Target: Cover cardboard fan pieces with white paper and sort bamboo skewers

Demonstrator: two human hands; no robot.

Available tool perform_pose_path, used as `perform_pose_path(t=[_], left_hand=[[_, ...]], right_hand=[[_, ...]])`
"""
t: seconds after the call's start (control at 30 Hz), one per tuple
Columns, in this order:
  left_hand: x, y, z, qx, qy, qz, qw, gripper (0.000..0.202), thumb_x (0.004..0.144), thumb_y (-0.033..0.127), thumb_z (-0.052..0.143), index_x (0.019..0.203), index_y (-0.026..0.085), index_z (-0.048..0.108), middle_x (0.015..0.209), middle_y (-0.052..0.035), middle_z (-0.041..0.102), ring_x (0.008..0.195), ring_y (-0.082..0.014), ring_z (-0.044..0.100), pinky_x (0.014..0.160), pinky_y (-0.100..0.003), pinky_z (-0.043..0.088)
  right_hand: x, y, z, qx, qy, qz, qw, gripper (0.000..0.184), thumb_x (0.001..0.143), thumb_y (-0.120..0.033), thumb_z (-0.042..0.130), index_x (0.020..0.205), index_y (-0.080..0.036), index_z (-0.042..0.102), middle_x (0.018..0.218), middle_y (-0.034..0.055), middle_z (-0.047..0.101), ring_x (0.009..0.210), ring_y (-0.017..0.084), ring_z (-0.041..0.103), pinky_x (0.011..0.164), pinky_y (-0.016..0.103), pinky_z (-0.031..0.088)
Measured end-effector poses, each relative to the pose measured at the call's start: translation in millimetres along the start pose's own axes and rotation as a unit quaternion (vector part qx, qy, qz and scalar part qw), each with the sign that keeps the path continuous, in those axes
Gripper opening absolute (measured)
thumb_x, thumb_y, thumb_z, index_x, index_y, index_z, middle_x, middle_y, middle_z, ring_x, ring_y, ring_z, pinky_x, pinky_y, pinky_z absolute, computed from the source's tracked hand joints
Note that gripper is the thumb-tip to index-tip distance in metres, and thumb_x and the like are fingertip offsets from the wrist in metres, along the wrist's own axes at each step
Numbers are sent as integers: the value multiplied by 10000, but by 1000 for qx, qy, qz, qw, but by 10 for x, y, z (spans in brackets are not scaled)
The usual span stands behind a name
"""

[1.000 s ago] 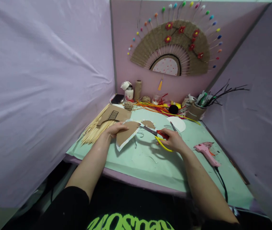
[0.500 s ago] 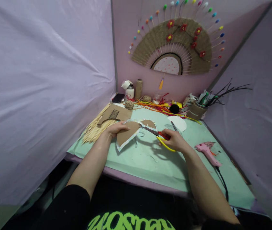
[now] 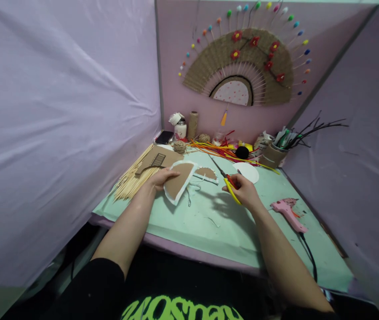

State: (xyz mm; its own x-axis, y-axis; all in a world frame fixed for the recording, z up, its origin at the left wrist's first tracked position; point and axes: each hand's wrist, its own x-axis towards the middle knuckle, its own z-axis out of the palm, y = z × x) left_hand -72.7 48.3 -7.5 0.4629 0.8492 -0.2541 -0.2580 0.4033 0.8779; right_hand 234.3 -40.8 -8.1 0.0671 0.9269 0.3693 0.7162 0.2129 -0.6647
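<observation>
Between the thumb and fingers of my left hand [image 3: 161, 178] is a half-round piece of cardboard [image 3: 180, 178] with a white border, tilted above the table. My right hand [image 3: 242, 188] grips a pair of scissors [image 3: 226, 177] by its red and yellow handles. The blades point up and away, apart from the cardboard, and look closed. Behind the held piece lies a second, smaller cardboard half-circle [image 3: 208, 172] with a white notched edge. Thin scraps [image 3: 213, 221] lie on the pale green tabletop.
Bamboo sticks [image 3: 129, 183] and a cut cardboard sheet [image 3: 149, 156] lie at left. Yarn balls [image 3: 179, 146], coloured pipe cleaners [image 3: 205, 146] and a pot of twigs [image 3: 273, 154] line the back. A pink glue gun [image 3: 289, 214] and its cord lie at right. A decorated fan [image 3: 242, 53] hangs on the wall.
The scissors have moved away from the cardboard's edge and now point more upward. My left hand has turned the half-round cardboard, so its white border shows along more of the edge.
</observation>
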Motion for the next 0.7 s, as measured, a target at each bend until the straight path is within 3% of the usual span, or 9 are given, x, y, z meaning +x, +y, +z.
perform_pose_path(t=[0.17, 0.3, 0.5, 0.7], left_hand=[[109, 48, 25, -202, 111, 116, 966, 394, 747, 40, 583, 1128, 124, 639, 844, -65, 741, 768, -182, 697, 770, -319, 567], [127, 88, 8, -280, 140, 120, 942, 499, 763, 3, 528, 1237, 147, 584, 941, -65, 741, 822, -177, 703, 822, -327, 567], [107, 71, 19, -258, 109, 96, 955, 469, 773, 27, 536, 1235, 104, 576, 945, -90, 735, 853, -203, 704, 883, -376, 556], [104, 52, 26, -195, 100, 73, 973, 411, 766, 61, 569, 1175, 91, 600, 941, -95, 733, 858, -210, 698, 874, -386, 560]], right_hand=[[13, -7, 113, -48, 23, 44, 998, 520, 665, -628, 645, 930, -200, 514, 759, 10, 555, 637, 164, 480, 574, 286, 377], [-19, -57, 238, -50, 37, -23, 998, 544, 687, -588, 660, 1022, -182, 521, 926, 90, 608, 760, 215, 545, 649, 329, 422], [-49, -125, 259, -92, 81, -153, 981, 427, 751, -480, 653, 1044, -187, 553, 1025, 124, 627, 852, 248, 577, 722, 359, 446], [-28, -79, 158, -153, 110, -240, 952, 368, 759, -415, 666, 1027, -179, 579, 973, 124, 658, 877, 269, 600, 747, 367, 440]])
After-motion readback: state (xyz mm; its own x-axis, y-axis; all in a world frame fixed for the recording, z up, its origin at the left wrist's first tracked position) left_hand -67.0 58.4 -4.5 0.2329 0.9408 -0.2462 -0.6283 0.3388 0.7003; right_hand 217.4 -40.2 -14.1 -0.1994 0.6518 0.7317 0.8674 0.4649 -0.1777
